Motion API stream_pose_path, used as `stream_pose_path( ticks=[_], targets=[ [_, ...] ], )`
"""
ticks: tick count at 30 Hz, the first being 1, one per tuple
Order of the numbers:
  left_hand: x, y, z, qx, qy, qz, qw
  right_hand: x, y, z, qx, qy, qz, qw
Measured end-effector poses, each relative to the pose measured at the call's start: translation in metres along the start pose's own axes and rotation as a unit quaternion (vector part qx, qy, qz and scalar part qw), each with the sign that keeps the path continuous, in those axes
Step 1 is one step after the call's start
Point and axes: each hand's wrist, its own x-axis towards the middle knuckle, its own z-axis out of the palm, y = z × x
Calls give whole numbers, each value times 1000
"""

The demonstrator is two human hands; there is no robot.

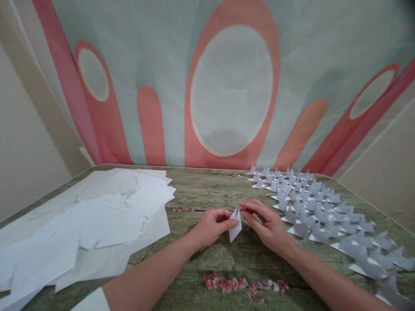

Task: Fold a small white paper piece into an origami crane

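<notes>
While many folded paper figures (319, 216) already fill the table's (207, 190) right edge, both hands, left hand (210, 226) and right hand (267, 224), pinch one half-folded paper piece (235, 225) mid-table; a pile of loose sheets (97, 220) remains at the left edge.

The one camera sits on the person's head. It looks forward and down at the table (207, 190), close above it, facing the painted wall (162, 65) behind.

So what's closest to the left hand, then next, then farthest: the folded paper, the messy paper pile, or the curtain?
1. Folded paper: pinched in the left hand, centre.
2. Messy paper pile: on the table, left.
3. Curtain: behind the table, farthest.
</notes>
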Motion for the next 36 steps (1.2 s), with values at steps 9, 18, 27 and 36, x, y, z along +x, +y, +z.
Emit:
stream_pose_path(
  ticks=[9, 18, 27, 36],
  targets=[
    [0, -3, -1, 16, -7, -7, 1000, 1, 0, 1, -7, -26, -11, 1000],
    [0, -2, 0, 24, 11, -7, 1000, 1, -2, 1, -46, -9, -34, 998],
    [1, -3, 1, 14, 24, 3, 1000, -2, 6, 6, -104, 28, -57, 993],
    [0, -1, 2, 45, 39, 10, 998, -4, 13, 5, -201, 50, -114, 972]
  ],
)
